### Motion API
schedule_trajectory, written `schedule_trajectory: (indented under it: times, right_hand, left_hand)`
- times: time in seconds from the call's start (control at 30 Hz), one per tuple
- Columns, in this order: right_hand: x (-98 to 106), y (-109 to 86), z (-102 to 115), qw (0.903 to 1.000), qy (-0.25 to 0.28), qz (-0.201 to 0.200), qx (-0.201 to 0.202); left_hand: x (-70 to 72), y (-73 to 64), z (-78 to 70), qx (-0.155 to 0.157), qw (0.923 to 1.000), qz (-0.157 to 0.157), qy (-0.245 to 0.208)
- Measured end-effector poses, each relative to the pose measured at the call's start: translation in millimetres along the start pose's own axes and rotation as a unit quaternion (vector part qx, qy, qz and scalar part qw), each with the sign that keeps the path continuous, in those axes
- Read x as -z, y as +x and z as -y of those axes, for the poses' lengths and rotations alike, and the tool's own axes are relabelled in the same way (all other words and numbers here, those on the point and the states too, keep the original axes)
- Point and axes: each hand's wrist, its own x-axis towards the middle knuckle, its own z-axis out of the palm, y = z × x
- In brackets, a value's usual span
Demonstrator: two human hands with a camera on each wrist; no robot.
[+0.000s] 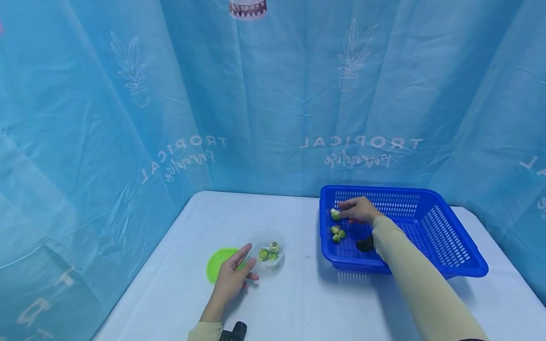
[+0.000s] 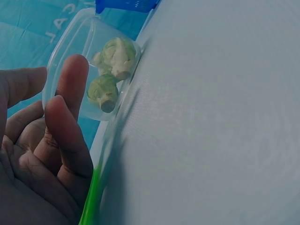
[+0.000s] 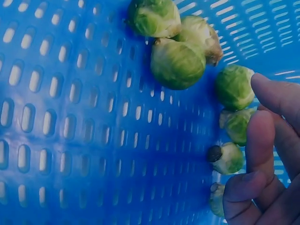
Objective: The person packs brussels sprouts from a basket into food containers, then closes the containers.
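Note:
In the head view my left hand (image 1: 232,277) is beside a clear plastic tub (image 1: 279,259), its fingers loosely spread and holding nothing. Several Brussels sprouts (image 1: 264,254) lie inside the tub. The left wrist view shows the fingertips by the rim of the tub (image 2: 55,63); whether they touch it I cannot tell. My right hand (image 1: 361,209) reaches into a blue plastic basket (image 1: 443,272). In the right wrist view its parted thumb and fingers (image 3: 260,133) are right at a Brussels sprout (image 3: 233,86), without a visible grip. Other sprouts (image 3: 178,65) sit on the basket floor.
A bright green round lid (image 1: 215,265) lies on the white table (image 1: 298,303) left of the tub, partly under my left hand. A blue printed curtain (image 1: 273,94) hangs behind and along the sides of the table.

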Motion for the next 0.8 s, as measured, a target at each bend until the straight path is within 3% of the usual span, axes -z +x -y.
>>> schedule_trajectory:
  times: [0.33,0.57,0.8]
  right_hand:
    - [-2.1,9.1,-6.6,0.9999,0.000,-0.002,-0.014]
    - [-3.6,11.9,-6.0,0.9998,-0.017,-0.005,0.002]
    - [-3.7,14.0,-6.3,0.9995,-0.029,0.007,0.011]
  left_hand:
    - [0.7,-0.1,-0.2,0.003,0.9999,0.005,-0.009]
    - [1.6,-2.3,-2.8,-0.001,1.0000,0.006,-0.005]
    - [1.6,5.8,9.7,0.007,0.9999,0.001,-0.013]
